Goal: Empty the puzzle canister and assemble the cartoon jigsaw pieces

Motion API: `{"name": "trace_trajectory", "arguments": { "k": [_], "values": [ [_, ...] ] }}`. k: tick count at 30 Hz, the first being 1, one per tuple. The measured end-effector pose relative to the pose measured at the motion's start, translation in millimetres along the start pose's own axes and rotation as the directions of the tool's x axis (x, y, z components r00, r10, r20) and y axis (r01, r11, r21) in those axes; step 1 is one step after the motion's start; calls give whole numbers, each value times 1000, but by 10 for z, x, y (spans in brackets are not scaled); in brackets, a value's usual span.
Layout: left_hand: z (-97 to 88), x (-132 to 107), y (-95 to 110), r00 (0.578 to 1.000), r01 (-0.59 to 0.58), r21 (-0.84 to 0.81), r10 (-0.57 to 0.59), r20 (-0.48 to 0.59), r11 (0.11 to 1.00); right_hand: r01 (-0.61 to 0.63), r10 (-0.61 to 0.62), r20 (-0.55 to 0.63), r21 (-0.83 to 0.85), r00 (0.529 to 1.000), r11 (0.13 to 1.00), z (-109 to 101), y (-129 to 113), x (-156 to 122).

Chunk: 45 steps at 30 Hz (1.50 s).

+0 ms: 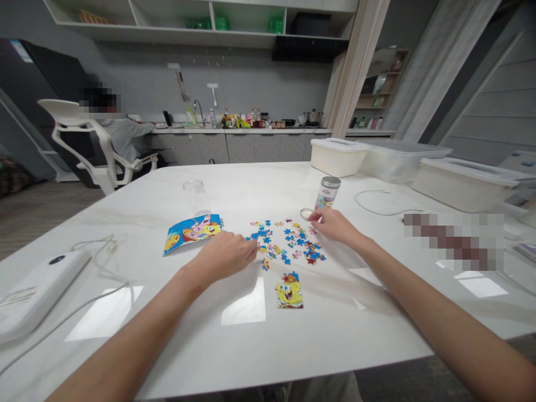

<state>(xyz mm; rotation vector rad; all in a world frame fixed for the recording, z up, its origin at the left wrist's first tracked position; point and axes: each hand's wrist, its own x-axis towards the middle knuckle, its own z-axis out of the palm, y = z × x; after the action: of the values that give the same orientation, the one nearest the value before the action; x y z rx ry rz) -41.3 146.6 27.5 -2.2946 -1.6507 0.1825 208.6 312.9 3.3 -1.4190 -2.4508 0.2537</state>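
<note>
Several loose puzzle pieces (288, 243), mostly blue and yellow, lie scattered on the white table (259, 357). My left hand (228, 254) rests at the left edge of the scatter, fingers curled, tips pinching at a piece. My right hand (333, 224) reaches the far right of the scatter, fingers pinched on a small piece. A joined patch of pieces with a yellow cartoon figure (290, 290) lies nearer me. A printed reference picture (193, 230) lies left of my left hand. A small round tin (327, 192) and its lid (306, 213) stand behind my right hand.
White lidded bins (338, 156) stand at the table's far right. A white device with a cable (36, 290) sits at the left edge. A clear glass (193, 190) stands at the far middle. A person sits in a white chair (90, 151) at the back left by a kitchen counter.
</note>
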Motion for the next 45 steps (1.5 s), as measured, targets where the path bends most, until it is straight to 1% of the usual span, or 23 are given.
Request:
{"name": "trace_trajectory", "arguments": {
  "k": [2,4,6,8,10,12,14,16,20,23,25,31,35,37,40,42,45],
  "values": [
    [-8,-1,-60,994,112,29,-112,2,993,8,-8,-33,7,999,1000,-21,-33,-14],
    [-16,-7,-110,975,222,48,-223,0,974,18,-17,-54,19,998,1000,-35,-58,-26],
    [-24,-16,-153,955,295,52,-296,11,954,21,-20,-54,28,998,999,-37,-71,-34],
    [-27,-30,-204,958,278,40,-280,59,960,24,-22,-45,37,999,999,-30,-75,-37],
    [-20,-49,-279,970,210,-2,-208,125,978,35,-33,-35,49,999,998,-20,-76,-39],
    [-4,-74,-370,976,147,-80,-132,173,986,55,-53,-36,57,998,997,-13,-85,-45],
    [16,-95,-450,979,123,-166,-93,182,978,74,-72,-44,52,996,996,-12,-106,-58],
    [31,-106,-487,982,106,-217,-68,177,970,90,-88,-40,45,995,995,-13,-137,-76],
    [51,-86,-413,982,67,-261,-18,186,963,101,-100,-13,42,995,994,-9,-193,-106],
    [69,-60,-323,985,21,-313,35,171,950,105,-104,-15,40,994,994,8,-200,-111],
    [74,-50,-284,985,7,-327,49,164,945,115,-114,-21,45,993,992,22,-191,-108],
    [42,-57,-241,983,16,-309,41,177,951,129,-128,-19,59,992,990,49,-163,-102],
    [50,-48,-248,992,17,-265,16,122,964,132,-130,-27,56,991,990,55,-167,-103],
    [74,-36,-276,995,59,-211,-41,86,976,132,-131,-20,54,991,990,55,-175,-104],
    [122,-21,-339,985,171,-116,-167,43,978,131,-131,-6,54,991,990,59,-184,-106],
    [157,-16,-376,978,210,-95,-208,33,973,145,-146,0,55,989,988,66,-185,-108],
    [209,-13,-411,984,168,-131,-160,74,977,174,-175,7,57,985,983,82,-183,-111]
  ]
}}
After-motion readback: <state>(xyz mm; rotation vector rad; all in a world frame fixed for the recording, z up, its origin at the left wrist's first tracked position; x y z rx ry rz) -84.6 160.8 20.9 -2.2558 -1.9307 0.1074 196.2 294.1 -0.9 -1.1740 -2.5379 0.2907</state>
